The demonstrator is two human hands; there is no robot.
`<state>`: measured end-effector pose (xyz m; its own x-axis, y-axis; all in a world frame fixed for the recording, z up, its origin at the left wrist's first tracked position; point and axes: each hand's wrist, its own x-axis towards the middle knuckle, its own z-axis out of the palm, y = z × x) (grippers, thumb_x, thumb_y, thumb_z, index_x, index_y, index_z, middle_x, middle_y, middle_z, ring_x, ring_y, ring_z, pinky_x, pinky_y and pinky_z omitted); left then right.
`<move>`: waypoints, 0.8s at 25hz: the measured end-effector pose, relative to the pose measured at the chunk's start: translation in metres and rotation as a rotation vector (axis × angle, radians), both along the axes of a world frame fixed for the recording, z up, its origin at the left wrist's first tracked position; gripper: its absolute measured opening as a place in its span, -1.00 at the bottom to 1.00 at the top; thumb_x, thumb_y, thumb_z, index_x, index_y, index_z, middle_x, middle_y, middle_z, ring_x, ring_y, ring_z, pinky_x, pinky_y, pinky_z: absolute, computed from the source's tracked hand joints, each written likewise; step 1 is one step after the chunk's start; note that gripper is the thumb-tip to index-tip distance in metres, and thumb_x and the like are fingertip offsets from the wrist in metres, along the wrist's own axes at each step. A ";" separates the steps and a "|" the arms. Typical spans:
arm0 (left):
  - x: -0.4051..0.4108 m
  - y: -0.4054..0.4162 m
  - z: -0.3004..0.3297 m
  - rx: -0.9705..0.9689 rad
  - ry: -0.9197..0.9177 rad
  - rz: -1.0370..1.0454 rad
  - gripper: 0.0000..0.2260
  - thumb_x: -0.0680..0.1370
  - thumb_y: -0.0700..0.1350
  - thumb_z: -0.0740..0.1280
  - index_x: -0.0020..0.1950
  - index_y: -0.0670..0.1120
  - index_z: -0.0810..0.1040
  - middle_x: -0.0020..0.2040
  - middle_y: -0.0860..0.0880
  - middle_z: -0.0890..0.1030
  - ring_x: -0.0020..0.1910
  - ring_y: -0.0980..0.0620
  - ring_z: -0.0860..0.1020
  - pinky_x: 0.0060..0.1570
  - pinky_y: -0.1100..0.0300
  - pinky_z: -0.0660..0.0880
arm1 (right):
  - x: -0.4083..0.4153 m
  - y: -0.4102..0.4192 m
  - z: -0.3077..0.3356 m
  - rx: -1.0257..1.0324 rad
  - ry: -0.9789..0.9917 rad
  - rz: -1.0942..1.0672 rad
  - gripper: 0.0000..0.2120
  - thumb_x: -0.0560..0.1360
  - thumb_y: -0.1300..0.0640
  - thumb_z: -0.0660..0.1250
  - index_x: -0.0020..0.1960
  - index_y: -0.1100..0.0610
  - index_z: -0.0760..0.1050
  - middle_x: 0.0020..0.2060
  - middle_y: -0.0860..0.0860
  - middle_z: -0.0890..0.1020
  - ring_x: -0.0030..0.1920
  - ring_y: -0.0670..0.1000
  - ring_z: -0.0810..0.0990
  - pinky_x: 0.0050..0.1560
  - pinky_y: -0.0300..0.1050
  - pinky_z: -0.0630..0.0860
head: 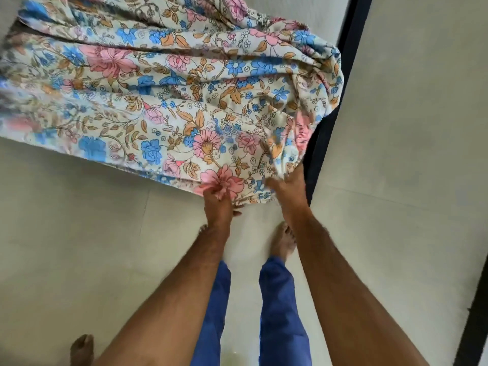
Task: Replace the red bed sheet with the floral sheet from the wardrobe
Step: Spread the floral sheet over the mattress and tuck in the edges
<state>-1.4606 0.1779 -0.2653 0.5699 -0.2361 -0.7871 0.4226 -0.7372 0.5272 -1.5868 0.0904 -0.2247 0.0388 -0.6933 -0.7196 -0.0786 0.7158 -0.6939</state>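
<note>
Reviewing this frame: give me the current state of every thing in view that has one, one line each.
floral sheet: rumpled and bunched, hanging over the near edge, not yet spread flat.
left hand: pinches the sheet's near edge.
right hand: grips the sheet's corner fabric by the dark frame.
dark frame: partly covered by the sheet.
red sheet: not in view.
floor: tiled, the person stands barefoot on it.

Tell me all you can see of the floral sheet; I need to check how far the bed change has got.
The floral sheet is a thin, cotton-looking cloth, cream with pink and blue flowers and tan leaves. It lies spread but rumpled over the bed, in long folds, bunched at the right edge against a dark frame. Its near corner hangs toward the pale floor. The left hand pinches that corner's hem; the right hand grips the gathered cloth beside it. No red sheet shows.
</note>
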 end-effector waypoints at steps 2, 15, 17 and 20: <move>-0.007 0.011 -0.022 0.017 0.019 -0.061 -0.75 0.62 -0.19 0.33 0.30 -0.12 0.44 0.17 -0.09 0.59 -0.06 -0.16 0.67 -0.51 0.14 0.58 | 0.002 0.025 -0.014 -0.108 0.337 0.074 -0.58 0.42 0.44 0.33 0.24 0.23 0.37 0.15 0.12 0.56 0.14 0.09 0.59 0.05 0.04 0.63; 0.003 -0.014 -0.039 0.082 0.030 -0.770 -0.82 0.68 -0.09 0.22 0.15 -0.09 0.59 -0.18 -0.09 0.73 -0.43 -0.16 0.67 -0.61 0.26 0.36 | 0.006 0.075 -0.018 -0.247 0.996 0.314 -0.80 0.51 0.29 0.41 0.12 0.15 0.60 0.12 0.10 0.43 -0.10 0.06 0.50 -0.35 -0.13 0.33; 0.019 -0.020 -0.027 0.135 -0.089 -1.203 -0.79 0.70 -0.06 0.17 0.13 -0.06 0.58 -0.31 -0.12 0.70 -0.52 -0.10 0.63 -0.67 0.28 0.31 | 0.007 0.080 -0.013 -0.152 0.970 0.387 -0.80 0.53 0.30 0.36 0.14 0.14 0.54 0.13 0.10 0.40 -0.22 0.05 0.42 -0.35 -0.09 0.33; 0.027 -0.050 -0.011 0.216 -0.293 -1.973 -0.76 0.68 -0.09 0.16 0.08 -0.10 0.62 -0.40 -0.03 0.67 -0.59 0.07 0.57 -0.60 0.28 0.40 | -0.003 0.073 -0.003 0.081 1.009 0.346 -0.74 0.57 0.28 0.30 0.24 0.12 0.43 0.14 0.08 0.45 -0.26 0.11 0.51 -0.29 -0.02 0.35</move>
<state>-1.4340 0.1279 -0.2764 -0.2134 -0.5124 -0.8318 -0.9614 -0.0411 0.2720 -1.5895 0.1629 -0.2278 -0.4143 -0.7076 -0.5724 -0.7974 0.5854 -0.1465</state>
